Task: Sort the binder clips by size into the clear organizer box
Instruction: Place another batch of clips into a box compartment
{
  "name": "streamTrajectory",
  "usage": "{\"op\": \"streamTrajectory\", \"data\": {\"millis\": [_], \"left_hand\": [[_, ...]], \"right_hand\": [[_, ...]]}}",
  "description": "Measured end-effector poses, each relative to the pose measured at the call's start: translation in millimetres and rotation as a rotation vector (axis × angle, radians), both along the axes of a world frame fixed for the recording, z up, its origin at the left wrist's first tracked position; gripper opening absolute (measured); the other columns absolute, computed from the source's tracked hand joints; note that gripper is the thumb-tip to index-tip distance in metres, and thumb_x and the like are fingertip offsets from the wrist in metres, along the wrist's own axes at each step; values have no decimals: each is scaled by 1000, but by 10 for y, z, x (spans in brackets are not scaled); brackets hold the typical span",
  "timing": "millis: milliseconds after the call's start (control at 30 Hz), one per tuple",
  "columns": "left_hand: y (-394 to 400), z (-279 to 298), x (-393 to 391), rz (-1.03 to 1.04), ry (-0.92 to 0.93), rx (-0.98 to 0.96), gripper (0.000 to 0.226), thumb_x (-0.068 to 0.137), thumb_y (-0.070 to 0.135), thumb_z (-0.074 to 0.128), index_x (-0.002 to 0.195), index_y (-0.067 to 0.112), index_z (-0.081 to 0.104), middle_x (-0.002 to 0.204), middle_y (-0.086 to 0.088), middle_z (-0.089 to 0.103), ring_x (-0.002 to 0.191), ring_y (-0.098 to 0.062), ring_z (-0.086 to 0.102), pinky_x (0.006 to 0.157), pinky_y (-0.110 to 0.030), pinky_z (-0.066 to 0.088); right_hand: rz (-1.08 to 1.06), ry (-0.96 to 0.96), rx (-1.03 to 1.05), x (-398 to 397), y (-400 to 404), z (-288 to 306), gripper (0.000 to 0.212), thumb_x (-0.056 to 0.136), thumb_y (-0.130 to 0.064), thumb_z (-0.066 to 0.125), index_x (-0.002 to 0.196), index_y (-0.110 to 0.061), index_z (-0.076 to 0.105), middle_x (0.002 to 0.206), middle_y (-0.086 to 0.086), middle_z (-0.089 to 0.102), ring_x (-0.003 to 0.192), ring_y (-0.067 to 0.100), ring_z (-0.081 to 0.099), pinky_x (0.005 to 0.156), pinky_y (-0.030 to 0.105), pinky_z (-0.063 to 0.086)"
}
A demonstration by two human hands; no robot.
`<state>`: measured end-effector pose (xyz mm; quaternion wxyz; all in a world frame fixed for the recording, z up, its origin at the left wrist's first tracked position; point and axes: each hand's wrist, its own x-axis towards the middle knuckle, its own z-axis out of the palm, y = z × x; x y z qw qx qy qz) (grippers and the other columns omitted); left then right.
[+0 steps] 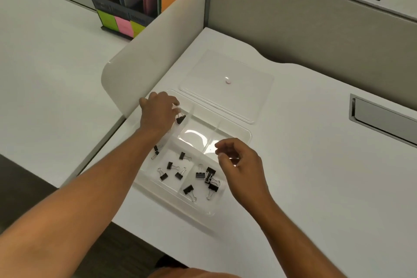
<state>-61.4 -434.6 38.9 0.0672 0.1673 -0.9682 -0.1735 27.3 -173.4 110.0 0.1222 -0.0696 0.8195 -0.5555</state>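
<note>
Bright even overhead light; glare on organizer box (194, 136); edges bowed, soft.

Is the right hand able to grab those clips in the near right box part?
Probably yes. The right hand hovers just beside that clip pile, holds nothing, and the organizer box is open with its lid set aside.

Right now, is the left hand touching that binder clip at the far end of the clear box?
Touching. The head view shows the left hand pinching the wire handles of the binder clip, which hangs over the organizer box.
</note>
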Motion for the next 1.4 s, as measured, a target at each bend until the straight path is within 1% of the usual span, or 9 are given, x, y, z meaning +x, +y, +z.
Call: {"op": "streamTrajectory", "data": {"millis": [133, 267, 600, 767, 933, 1100, 1167, 1267, 1400], "left_hand": [[4, 85, 21, 74, 140, 24, 31, 89, 20, 79, 117, 25, 64, 109, 0, 58, 89, -21, 63, 89, -38, 33], [529, 384, 230, -26, 298, 174, 24, 93, 18, 73, 114, 26, 66, 101, 10, 52, 81, -10, 54, 90, -36, 38], [2551, 379, 1025, -604, 258, 427, 35, 98, 24, 66, 133, 21, 64, 133, -1, 61, 126, -19, 56, 106, -40, 49], [3315, 314, 1194, -786, 143, 364, 45, 100, 31, 65, 144, 29, 56, 151, 6, 52, 141, -12, 46, 111, -33, 48], [4282, 268, 1220, -897, 48, 309, 48, 100, 35, 63, 146, 36, 50, 156, 13, 44, 145, -7, 38, 109, -25, 42], [5423, 221, 1325, -1039, -65, 258, 48, 102, 35, 60, 148, 37, 46, 156, 12, 40, 143, -8, 38, 103, -26, 48], [5850, 148, 1300, -1068, -97, 219, 49, 103, 32, 59, 149, 36, 45, 157, 11, 38, 142, -9, 38, 102, -26, 48], [6424, 7, 1170, -1105, -125, 125, 51, 103, 23, 58, 151, 32, 43, 158, 5, 37, 138, -18, 43, 98, -32, 53], [7004, -100, 902, -1147, -152, -36, 68, 95, -1, 53, 155, 27, 37, 167, -3, 24, 133, -28, 45, 91, -40, 55]], "right_hand": [[-37, 9, 0, 27, 149, 17, 27, 94, -4, 61, 103, -27, 72, 99, -12, 75, 94, 3, 68, 76, 9, 49], [-76, 65, 33, 55, 347, 59, 27, 94, -5, 62, 103, -29, 71, 99, -16, 74, 97, 3, 67, 79, 9, 49], [-253, 229, 380, 274, 1710, -38, 29, 95, -9, 65, 116, -27, 66, 116, -17, 63, 110, 1, 59, 91, 8, 41], [-375, 194, 453, 529, 2561, -166, 34, 94, -12, 69, 120, -32, 63, 121, -19, 59, 116, 6, 57, 99, 27, 50], [-517, 99, 438, 840, 3574, -247, 37, 92, -11, 70, 119, -34, 63, 122, -19, 57, 115, 7, 55, 90, 18, 44], [-655, 27, 426, 1098, 4689, -435, 39, 90, -9, 71, 118, -33, 62, 117, -19, 57, 108, 8, 58, 81, 12, 41], [-688, 3, 445, 1110, 5103, -557, 39, 90, -9, 72, 121, -31, 61, 120, -15, 57, 109, 10, 59, 81, 13, 43], [-701, -13, 509, 1043, 5602, -757, 43, 91, -14, 73, 130, -26, 59, 127, -7, 58, 117, 18, 58, 91, 28, 50], [-659, -48, 537, 922, 5949, -949, 59, 93, -19, 75, 146, -19, 49, 144, 2, 55, 131, 25, 50, 104, 33, 44]]}}
